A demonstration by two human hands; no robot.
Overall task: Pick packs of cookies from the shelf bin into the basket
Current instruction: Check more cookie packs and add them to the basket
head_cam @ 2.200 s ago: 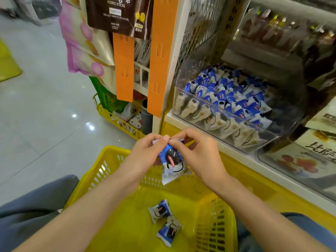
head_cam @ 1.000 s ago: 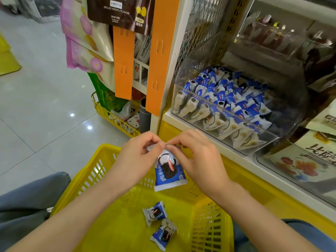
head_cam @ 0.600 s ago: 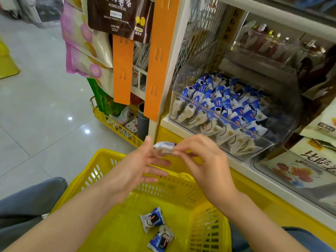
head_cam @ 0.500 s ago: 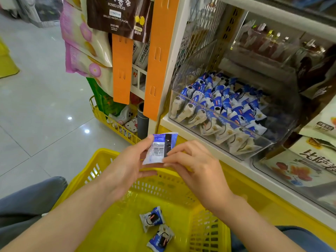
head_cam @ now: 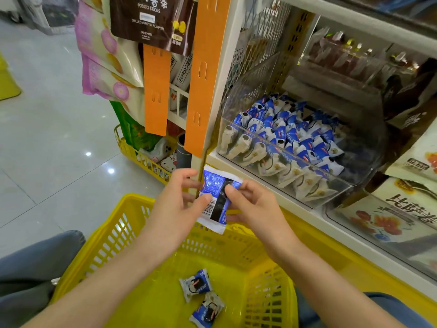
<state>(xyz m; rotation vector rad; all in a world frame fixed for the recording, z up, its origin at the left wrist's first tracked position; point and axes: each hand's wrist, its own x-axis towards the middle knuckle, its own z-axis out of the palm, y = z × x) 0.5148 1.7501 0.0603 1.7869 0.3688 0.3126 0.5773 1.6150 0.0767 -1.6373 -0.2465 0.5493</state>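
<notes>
left hand (head_cam: 175, 210) and right hand (head_cam: 257, 209) hide parts of the cookie pack (head_cam: 212, 184); its print unreadable; basket (head_cam: 113, 235) cut off below

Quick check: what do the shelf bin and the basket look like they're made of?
Shelf bin: clear rigid plastic, probably acrylic; the cookie packs show through its glossy front wall. Basket: yellow moulded plastic, judging by slotted lattice walls and a smooth sheen.

The middle pack (head_cam: 216, 207) is blue and white with a black band and striped barcode, the lattice-walled basket (head_cam: 132, 223) at six o'clock yellow, its two packs (head_cam: 195, 284) blue-white with dark cookie prints, the bin packs (head_cam: 290, 136) at two o'clock alike, the strips (head_cam: 205, 74) at twelve o'clock orange.
</notes>
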